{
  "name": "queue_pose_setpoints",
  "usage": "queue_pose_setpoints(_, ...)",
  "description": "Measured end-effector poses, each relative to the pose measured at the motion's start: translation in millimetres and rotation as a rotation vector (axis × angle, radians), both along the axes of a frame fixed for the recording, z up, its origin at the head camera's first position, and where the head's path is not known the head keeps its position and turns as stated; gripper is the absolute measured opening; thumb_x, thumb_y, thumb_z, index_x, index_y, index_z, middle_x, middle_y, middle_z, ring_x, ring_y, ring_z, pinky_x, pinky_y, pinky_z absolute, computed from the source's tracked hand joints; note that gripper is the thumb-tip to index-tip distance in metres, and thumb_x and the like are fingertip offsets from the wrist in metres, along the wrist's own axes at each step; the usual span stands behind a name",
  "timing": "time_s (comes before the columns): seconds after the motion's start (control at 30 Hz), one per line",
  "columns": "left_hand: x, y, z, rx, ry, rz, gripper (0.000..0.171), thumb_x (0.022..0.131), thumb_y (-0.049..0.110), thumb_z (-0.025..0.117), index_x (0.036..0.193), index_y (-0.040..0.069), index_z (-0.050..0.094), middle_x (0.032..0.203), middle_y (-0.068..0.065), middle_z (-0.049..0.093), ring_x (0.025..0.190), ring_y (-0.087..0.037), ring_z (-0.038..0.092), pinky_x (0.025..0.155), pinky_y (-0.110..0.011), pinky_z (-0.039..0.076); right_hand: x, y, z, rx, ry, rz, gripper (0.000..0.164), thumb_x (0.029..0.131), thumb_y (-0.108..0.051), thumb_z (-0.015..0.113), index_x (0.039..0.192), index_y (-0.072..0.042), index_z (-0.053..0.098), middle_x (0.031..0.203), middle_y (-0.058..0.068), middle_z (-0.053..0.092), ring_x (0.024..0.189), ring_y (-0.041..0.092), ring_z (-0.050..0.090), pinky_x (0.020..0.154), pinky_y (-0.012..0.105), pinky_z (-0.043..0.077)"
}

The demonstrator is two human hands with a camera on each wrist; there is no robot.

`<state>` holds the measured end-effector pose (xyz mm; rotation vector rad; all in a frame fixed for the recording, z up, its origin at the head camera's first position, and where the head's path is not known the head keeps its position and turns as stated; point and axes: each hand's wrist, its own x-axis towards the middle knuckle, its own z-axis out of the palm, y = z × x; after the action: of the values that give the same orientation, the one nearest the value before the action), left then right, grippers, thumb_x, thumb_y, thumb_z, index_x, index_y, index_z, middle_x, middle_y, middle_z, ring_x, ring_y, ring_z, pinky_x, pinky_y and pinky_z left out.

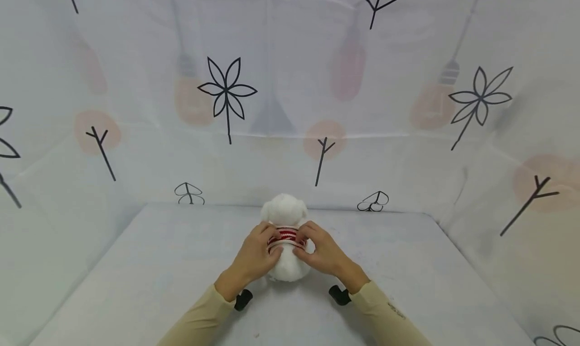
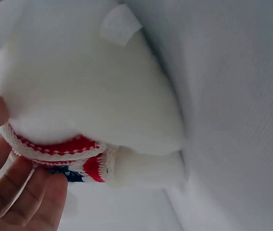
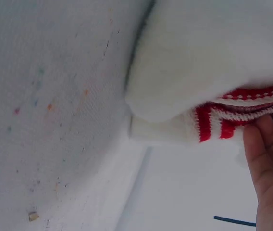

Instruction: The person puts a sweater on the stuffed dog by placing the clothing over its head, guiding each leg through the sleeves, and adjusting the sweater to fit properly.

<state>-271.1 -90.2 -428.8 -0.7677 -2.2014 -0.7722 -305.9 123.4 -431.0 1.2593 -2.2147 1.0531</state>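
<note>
A white plush toy (image 1: pixel 290 265) sits with its back toward me, near the far side of the table. It wears a small knitted sweater (image 1: pixel 288 233) in red and white, with a dark blue patch showing in the left wrist view. My left hand (image 1: pixel 256 250) pinches the sweater at the left of the toy's back, thumb below and fingers above. On the right side, my right hand (image 1: pixel 322 249) grips the sweater's hem in a matching way. A white tag (image 2: pixel 121 25) sticks out of the plush low on the body. The toy's front is hidden in the head view.
A white-covered table (image 1: pixel 190 255) lies under the toy. Printed cloth (image 1: pixel 272 169) with plant drawings hangs behind and at both sides. Black wrist devices (image 1: pixel 339 295) sit below both wrists. In the right wrist view, a small brownish scrap (image 3: pixel 33 216) lies on the table among coloured specks.
</note>
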Motion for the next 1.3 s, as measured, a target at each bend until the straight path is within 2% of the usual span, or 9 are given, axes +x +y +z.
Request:
queue_pose_setpoints(0.13, -2.3, -1.8, -1.9, -0.039, 0.038, -0.001, 0.024, 0.072, 0.005, 0.081, 0.084, 0.009, 0.060, 0.097, -0.002, 0.056, 0.088, -0.018, 0.056, 0.075, -0.033, 0.049, -0.5, 0.8, -0.6, 0.058, -0.006, 0.004, 0.015, 0.085, -0.011, 0.072, 0.093, -0.014, 0.059, 0.101, -0.002, 0.052, 0.086, 0.016, 0.054, 0.072, 0.039, 0.050)
queue_pose_setpoints(0.23, -1.7, -2.7, -1.8, -0.074, 0.028, 0.005, 0.021, 0.075, 0.004, 0.079, 0.081, 0.009, 0.060, 0.103, -0.006, 0.060, 0.096, -0.022, 0.059, 0.078, -0.034, 0.051, 0.5, 1.9, 0.0, 0.089, -0.021, -0.011, 0.010, 0.088, -0.011, 0.069, 0.090, -0.014, 0.059, 0.104, -0.001, 0.052, 0.090, 0.016, 0.054, 0.075, 0.040, 0.050)
queue_pose_setpoints(0.33, 1.1, -5.0, 0.5, -0.116, -0.058, -0.030, 0.019, 0.078, 0.001, 0.075, 0.080, 0.011, 0.058, 0.117, -0.013, 0.060, 0.110, -0.029, 0.058, 0.087, -0.038, 0.050, 2.4, 3.9, 1.3, 0.136, -0.063, -0.021, 0.014, 0.088, -0.011, 0.068, 0.085, -0.018, 0.056, 0.115, 0.000, 0.053, 0.103, 0.016, 0.054, 0.084, 0.040, 0.049)
queue_pose_setpoints(0.47, 2.9, -8.9, 3.8, -0.151, -0.199, -0.090, 0.021, 0.080, -0.002, 0.070, 0.079, 0.012, 0.054, 0.132, -0.023, 0.051, 0.125, -0.036, 0.048, 0.098, -0.044, 0.043, 3.6, 6.4, 2.9, 0.189, -0.130, 0.000, 0.020, 0.086, -0.009, 0.068, 0.081, -0.021, 0.053, 0.131, 0.003, 0.049, 0.122, 0.019, 0.047, 0.096, 0.041, 0.044)
queue_pose_setpoints(0.53, 1.9, -10.0, 5.0, -0.154, -0.228, -0.087, 0.020, 0.080, -0.002, 0.069, 0.080, 0.012, 0.054, 0.135, -0.023, 0.049, 0.127, -0.036, 0.046, 0.100, -0.044, 0.042, 3.0, 7.0, 3.7, 0.195, -0.139, 0.010, 0.019, 0.085, -0.009, 0.068, 0.083, -0.020, 0.053, 0.134, 0.004, 0.047, 0.124, 0.021, 0.045, 0.098, 0.043, 0.042)
queue_pose_setpoints(0.73, -3.2, -15.3, 4.6, -0.157, -0.202, -0.015, 0.017, 0.081, 0.006, 0.074, 0.088, 0.011, 0.059, 0.132, -0.014, 0.053, 0.122, -0.030, 0.050, 0.097, -0.040, 0.044, -2.0, 9.9, 2.7, 0.182, -0.142, -0.043, 0.020, 0.084, -0.004, 0.068, 0.095, -0.017, 0.058, 0.131, 0.000, 0.051, 0.122, 0.019, 0.049, 0.095, 0.041, 0.045)
queue_pose_setpoints(0.97, -6.6, -25.2, 3.5, -0.167, -0.189, -0.015, 0.020, 0.076, 0.003, 0.077, 0.077, 0.013, 0.060, 0.132, -0.014, 0.054, 0.123, -0.032, 0.050, 0.098, -0.043, 0.043, -5.4, 13.0, 0.5, 0.239, -0.156, -0.062, 0.017, 0.084, -0.004, 0.065, 0.083, -0.020, 0.058, 0.137, 0.004, 0.049, 0.127, 0.024, 0.047, 0.097, 0.042, 0.044)
queue_pose_setpoints(1.2, -8.1, -33.8, 4.0, -0.218, -0.409, -0.130, 0.024, 0.082, 0.009, 0.071, 0.068, 0.020, 0.054, 0.147, -0.016, 0.039, 0.137, -0.037, 0.031, 0.107, -0.047, 0.032, -6.5, 19.3, -0.2, 0.325, -0.241, -0.042, 0.020, 0.077, -0.008, 0.065, 0.073, -0.024, 0.054, 0.149, 0.007, 0.039, 0.134, 0.027, 0.039, 0.099, 0.047, 0.041)
queue_pose_setpoints(1.3, -8.8, -35.2, 4.2, -0.193, -0.446, -0.136, 0.024, 0.082, 0.012, 0.072, 0.067, 0.022, 0.056, 0.148, -0.013, 0.038, 0.138, -0.035, 0.030, 0.108, -0.048, 0.030, -6.0, 20.2, 0.3, 0.321, -0.256, -0.033, 0.015, 0.077, -0.010, 0.064, 0.074, -0.022, 0.056, 0.150, 0.007, 0.036, 0.135, 0.028, 0.037, 0.100, 0.048, 0.039)
